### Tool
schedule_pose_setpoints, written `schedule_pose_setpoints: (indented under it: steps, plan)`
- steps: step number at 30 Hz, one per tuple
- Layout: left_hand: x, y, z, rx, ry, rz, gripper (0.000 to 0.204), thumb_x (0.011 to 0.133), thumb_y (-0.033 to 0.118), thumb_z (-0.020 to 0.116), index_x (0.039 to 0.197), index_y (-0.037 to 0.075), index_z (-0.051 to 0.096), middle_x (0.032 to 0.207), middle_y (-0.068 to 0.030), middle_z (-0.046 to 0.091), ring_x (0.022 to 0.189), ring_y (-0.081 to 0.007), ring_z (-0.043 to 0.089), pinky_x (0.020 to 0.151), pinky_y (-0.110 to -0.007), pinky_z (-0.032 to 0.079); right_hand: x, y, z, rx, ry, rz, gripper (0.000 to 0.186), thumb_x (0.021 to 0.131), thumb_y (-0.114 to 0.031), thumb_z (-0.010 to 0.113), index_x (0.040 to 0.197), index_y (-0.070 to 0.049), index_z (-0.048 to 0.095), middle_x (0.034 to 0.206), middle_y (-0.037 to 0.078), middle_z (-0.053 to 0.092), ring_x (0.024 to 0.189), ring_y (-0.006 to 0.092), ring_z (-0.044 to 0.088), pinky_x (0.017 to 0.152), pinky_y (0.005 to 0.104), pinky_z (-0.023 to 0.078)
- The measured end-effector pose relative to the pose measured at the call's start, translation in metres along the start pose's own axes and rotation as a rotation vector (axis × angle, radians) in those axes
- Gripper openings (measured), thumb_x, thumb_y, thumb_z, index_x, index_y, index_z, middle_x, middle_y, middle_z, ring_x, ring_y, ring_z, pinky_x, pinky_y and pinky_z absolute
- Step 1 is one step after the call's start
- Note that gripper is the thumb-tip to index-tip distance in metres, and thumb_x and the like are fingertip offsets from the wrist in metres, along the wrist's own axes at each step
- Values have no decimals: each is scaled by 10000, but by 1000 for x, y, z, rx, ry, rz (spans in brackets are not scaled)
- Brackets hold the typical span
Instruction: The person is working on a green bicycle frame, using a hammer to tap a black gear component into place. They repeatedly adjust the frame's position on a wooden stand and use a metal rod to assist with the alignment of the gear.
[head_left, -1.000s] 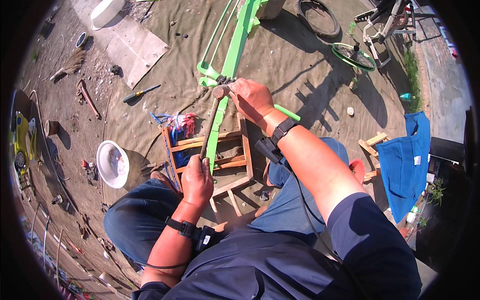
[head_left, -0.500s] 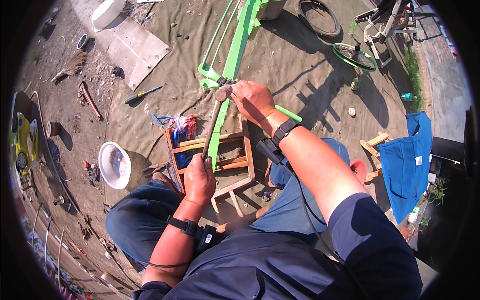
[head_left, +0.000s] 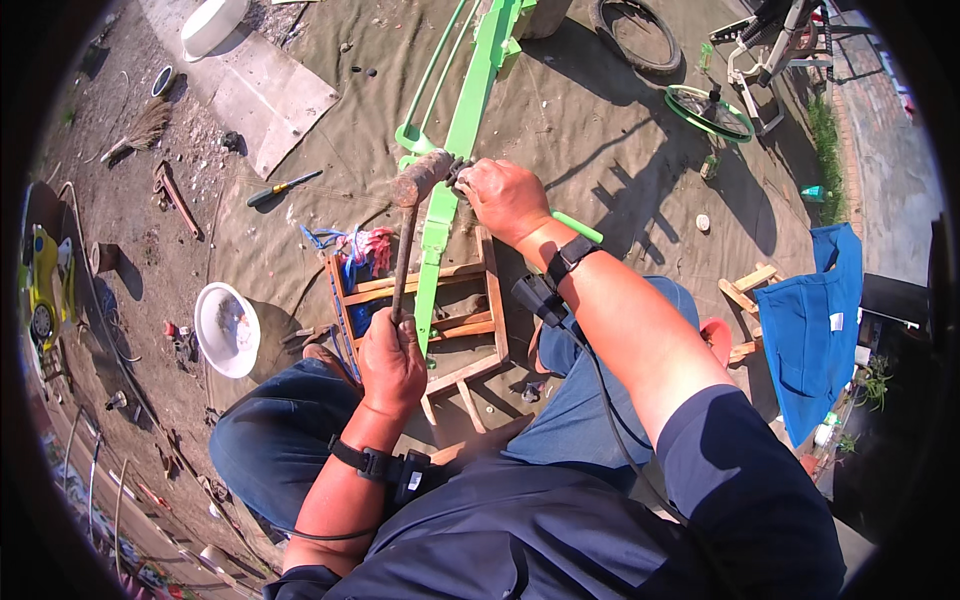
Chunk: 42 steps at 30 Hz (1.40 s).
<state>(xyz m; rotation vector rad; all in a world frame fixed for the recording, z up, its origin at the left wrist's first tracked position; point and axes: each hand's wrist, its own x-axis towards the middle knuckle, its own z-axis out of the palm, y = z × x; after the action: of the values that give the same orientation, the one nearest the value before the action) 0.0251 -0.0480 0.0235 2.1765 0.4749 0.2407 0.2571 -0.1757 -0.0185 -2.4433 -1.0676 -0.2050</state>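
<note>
My left hand (head_left: 393, 360) is wrapped round the wooden handle of a hammer (head_left: 404, 262). The hammer's rusty head (head_left: 420, 179) is up beside a long green metal frame (head_left: 437, 230), just left of my right hand. My right hand (head_left: 506, 203) is closed, its fingertips pinching at a small dark piece (head_left: 459, 170) on the frame; its exact kind is hidden by the fingers. Under the frame's near end stands a wooden stool frame (head_left: 495, 300) of slats, between my knees.
A white basin (head_left: 228, 330) sits left of my knee. On the left lie a screwdriver (head_left: 284, 188), a pipe wrench (head_left: 177, 202) and a hand broom (head_left: 140, 131). A tyre (head_left: 640, 66), a green-rimmed wheel (head_left: 709, 114) and a blue cloth (head_left: 811, 330) on wood are at right.
The hammer head has moved left, away from the dark piece, and appears larger and closer. My left hand has shifted slightly left with it. My right hand stays nearly in place.
</note>
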Motion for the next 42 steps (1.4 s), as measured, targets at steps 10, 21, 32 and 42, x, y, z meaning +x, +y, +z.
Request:
schedule_pose_setpoints:
  steps: [10,21,32,42]
  plan:
    - [1,-19,1,-7,26,-116,131,1003,161,507,956,41,524,713,-168,549,643,-377,548,582,-442,436,0,-4,-24,80,12,150,173,907,-218,595,963,-69,663,927,134,672,818,345,661,710,397,536]
    - [2,-20,1,-6,47,-102,144,1000,172,514,935,43,524,678,-163,548,611,-379,551,549,-451,420,-8,0,-13,61,20,91,168,850,-175,587,983,-99,655,952,110,668,830,329,662,729,400,537]
    - [2,-20,0,24,7,-175,153,998,192,515,953,47,533,713,-185,580,656,-412,571,570,-478,431,-4,-10,-18,-48,-60,50,153,816,-137,641,963,-106,667,960,76,678,883,284,660,768,380,540]
    - [-3,-13,2,2,-37,-142,87,972,133,546,954,49,541,721,-174,570,656,-390,568,580,-456,437,-9,3,-1,-36,-6,-69,143,801,-111,675,941,-120,652,920,43,665,868,258,652,742,357,546]
